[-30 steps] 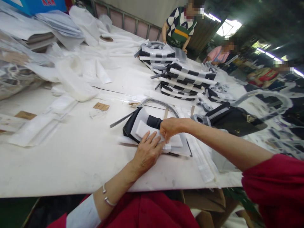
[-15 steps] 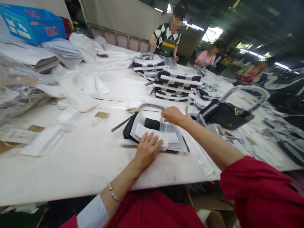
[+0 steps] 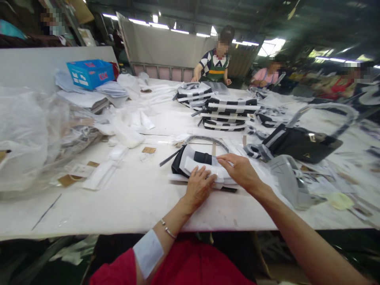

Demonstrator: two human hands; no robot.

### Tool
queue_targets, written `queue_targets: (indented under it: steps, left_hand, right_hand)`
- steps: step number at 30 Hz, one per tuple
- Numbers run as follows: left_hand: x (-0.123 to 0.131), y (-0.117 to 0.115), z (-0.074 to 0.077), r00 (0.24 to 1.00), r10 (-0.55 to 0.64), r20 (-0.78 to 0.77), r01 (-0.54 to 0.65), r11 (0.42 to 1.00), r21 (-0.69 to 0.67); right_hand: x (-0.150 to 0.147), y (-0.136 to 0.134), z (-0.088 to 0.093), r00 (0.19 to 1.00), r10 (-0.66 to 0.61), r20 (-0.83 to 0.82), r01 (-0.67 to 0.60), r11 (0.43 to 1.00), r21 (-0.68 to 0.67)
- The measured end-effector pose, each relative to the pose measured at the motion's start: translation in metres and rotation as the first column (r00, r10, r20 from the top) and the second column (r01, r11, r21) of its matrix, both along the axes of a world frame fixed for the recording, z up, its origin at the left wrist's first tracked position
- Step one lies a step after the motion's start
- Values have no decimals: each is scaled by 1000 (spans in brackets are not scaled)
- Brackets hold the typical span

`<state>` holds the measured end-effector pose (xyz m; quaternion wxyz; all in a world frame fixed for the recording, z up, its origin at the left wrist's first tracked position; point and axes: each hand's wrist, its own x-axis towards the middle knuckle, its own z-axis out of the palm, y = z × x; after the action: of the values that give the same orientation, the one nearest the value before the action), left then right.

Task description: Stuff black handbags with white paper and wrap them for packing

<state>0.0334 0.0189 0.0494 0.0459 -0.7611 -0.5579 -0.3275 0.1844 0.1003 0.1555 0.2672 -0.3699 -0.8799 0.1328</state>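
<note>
A black handbag (image 3: 190, 160) wrapped in white paper lies flat on the white table (image 3: 118, 198) in front of me, its grey wrapped handle (image 3: 204, 139) arching behind it. My left hand (image 3: 198, 187) rests flat on the white paper at the bag's near edge, fingers stretched out. My right hand (image 3: 240, 170) lies on the paper at the bag's right side, fingers extended and pressing it down. Neither hand grips anything.
Stacks of wrapped black bags (image 3: 225, 113) stand behind. An unwrapped black handbag (image 3: 299, 142) sits to the right. Plastic bags (image 3: 32, 134) pile up at left, a blue box (image 3: 89, 73) at far left. A person in a patterned shirt (image 3: 215, 65) works at the far end.
My right hand came back from the bag's far side near the handle and now lies flat on the paper. My head lifted, showing more of the room.
</note>
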Motion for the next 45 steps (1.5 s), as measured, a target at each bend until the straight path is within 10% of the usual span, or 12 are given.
queue_targets:
  steps: [8,18,27,36,45]
  left_hand:
    - [-2,0,9,1000,-11,10,12,994,-106]
    - [-84,1,51,932,-135,-336,111,990,-89]
    - [-114,-2,0,962,-115,-246,100,992,-72]
    - [-127,-3,29,900,-254,-354,173,954,-246]
    - [-122,-1,-7,955,-105,-277,98,994,-37]
  right_hand:
    - [-20,-28,-69,941,-91,-325,16,974,-225]
    - [-16,-26,-84,972,37,-231,-44,999,-26]
    - [-20,-33,-88,994,100,-38,-93,984,150]
    - [-21,-34,-89,993,106,41,-113,971,212]
    - [-24,-37,-90,991,86,104,-112,956,271]
